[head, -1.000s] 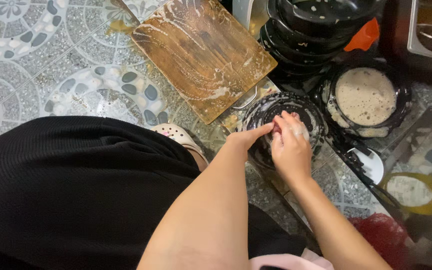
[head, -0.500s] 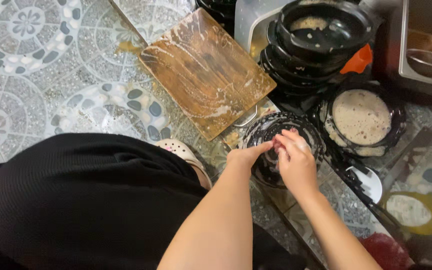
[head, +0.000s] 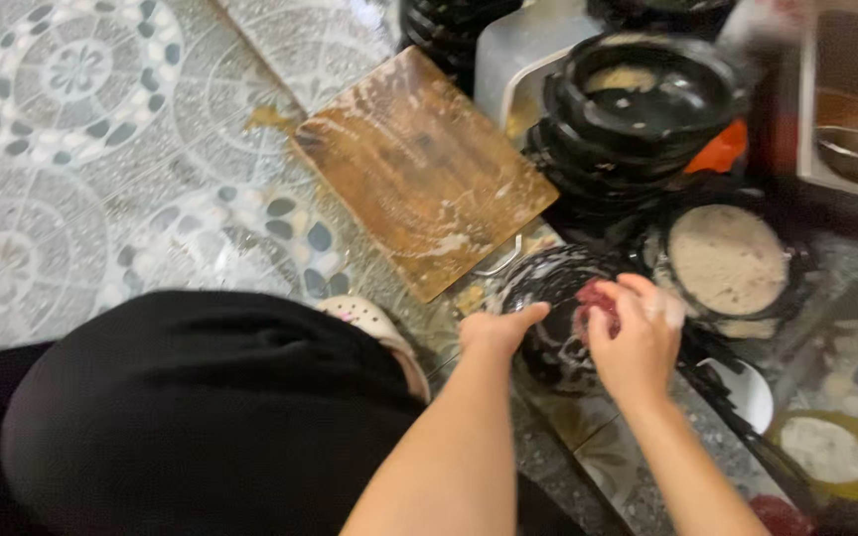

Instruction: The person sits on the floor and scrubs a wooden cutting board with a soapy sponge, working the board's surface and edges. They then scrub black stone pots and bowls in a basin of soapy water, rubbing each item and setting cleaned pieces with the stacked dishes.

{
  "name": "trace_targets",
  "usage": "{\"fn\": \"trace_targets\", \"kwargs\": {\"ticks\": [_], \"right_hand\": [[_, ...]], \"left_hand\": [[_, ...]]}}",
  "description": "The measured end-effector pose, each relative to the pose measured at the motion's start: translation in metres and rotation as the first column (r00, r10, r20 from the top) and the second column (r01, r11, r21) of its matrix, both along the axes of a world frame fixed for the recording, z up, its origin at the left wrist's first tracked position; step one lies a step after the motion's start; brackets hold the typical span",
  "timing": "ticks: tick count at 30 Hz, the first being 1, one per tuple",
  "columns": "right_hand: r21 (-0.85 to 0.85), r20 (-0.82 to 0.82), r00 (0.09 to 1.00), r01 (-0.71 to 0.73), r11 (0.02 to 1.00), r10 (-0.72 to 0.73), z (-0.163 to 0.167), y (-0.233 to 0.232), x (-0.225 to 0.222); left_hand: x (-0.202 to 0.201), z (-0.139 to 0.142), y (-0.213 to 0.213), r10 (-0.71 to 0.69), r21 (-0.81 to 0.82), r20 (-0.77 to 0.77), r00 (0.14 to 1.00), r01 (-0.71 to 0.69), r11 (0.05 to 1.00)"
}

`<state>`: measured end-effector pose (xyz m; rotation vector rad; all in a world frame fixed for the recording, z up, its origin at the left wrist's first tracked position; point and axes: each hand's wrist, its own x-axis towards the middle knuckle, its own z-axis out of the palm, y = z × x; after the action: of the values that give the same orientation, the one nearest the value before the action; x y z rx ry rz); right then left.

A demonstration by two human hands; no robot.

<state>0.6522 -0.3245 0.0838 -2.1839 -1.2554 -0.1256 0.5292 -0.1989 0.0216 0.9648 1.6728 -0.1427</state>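
Black round bowl (head: 548, 318) sits low on the wet tiled floor (head: 101, 199), right of centre in the frame, its mouth facing up; being round, it has no long axis to speak of. The left hand (head: 499, 333) clamps the near-left rim, thumb stretched along the edge and the other fingers curled under, out of sight. The right hand (head: 638, 342) is inside the bowl with fingers bunched around a red scrubber (head: 596, 298), pressed onto the inner wall. Just beyond the bowl's far-left edge lies a soapy wooden cutting board (head: 419, 169), long side running from upper left to lower right. Close on the right is another bowl filled with foamy water (head: 727, 263), and a stack of black bowls (head: 638, 109) crowds the upper right. Open floor lies only to the left; a pale clog (head: 369, 318) rests beside the left wrist.
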Motion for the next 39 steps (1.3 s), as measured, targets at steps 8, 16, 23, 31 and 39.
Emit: {"fn": "trace_targets", "kwargs": {"ticks": [8, 16, 23, 31, 39], "right_hand": [[-0.020, 0.161, 0.987, 0.029, 0.999, -0.026, -0.021, 0.006, -0.005], [0.060, -0.578, 0.795, 0.266, 0.962, -0.184, -0.023, -0.003, 0.065], [-0.043, -0.189, 0.930, 0.312, 0.949, -0.314, -0.049, 0.007, 0.046], [-0.088, 0.276, 0.952, -0.110, 0.990, 0.130, -0.036, 0.028, 0.018], [-0.120, -0.044, 0.861, -0.508, 0.853, 0.506, -0.015, 0.089, 0.010]], "left_hand": [[0.020, 0.059, 0.011, -0.129, 0.156, -0.112, 0.985, 0.146, 0.977], [0.020, 0.092, -0.001, -0.323, 0.179, -0.078, 0.943, 0.332, 0.926], [0.022, 0.090, 0.005, -0.304, 0.134, -0.083, 0.949, 0.313, 0.940], [0.028, 0.075, 0.005, -0.331, 0.122, -0.109, 0.937, 0.344, 0.931], [0.026, 0.061, 0.001, -0.279, 0.229, -0.073, 0.957, 0.289, 0.930]]}}
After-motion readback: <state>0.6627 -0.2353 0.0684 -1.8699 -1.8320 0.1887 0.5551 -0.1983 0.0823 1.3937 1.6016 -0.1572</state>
